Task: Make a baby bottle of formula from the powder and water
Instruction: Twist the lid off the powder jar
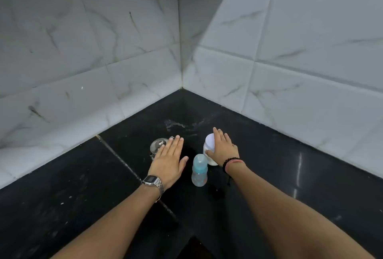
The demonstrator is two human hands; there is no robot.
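Observation:
A baby bottle [199, 170] with a blue collar and clear cap stands upright on the black counter between my two hands. Behind it to the right stands a white powder jar [209, 144] with a white lid. My right hand [222, 149] lies flat over the jar, fingers straight, thumb against its side. A glass kettle with a steel-knobbed lid [158, 146] stands at the left. My left hand [170, 162], a metal watch on its wrist, hovers flat over the kettle's right side, fingers straight and together.
The black stone counter [83, 186] runs into a corner of white marbled wall tiles [103, 51]. A small wet or powdery smear [176, 125] lies on the counter near the corner. A small dark object [216, 192] lies just in front of the bottle.

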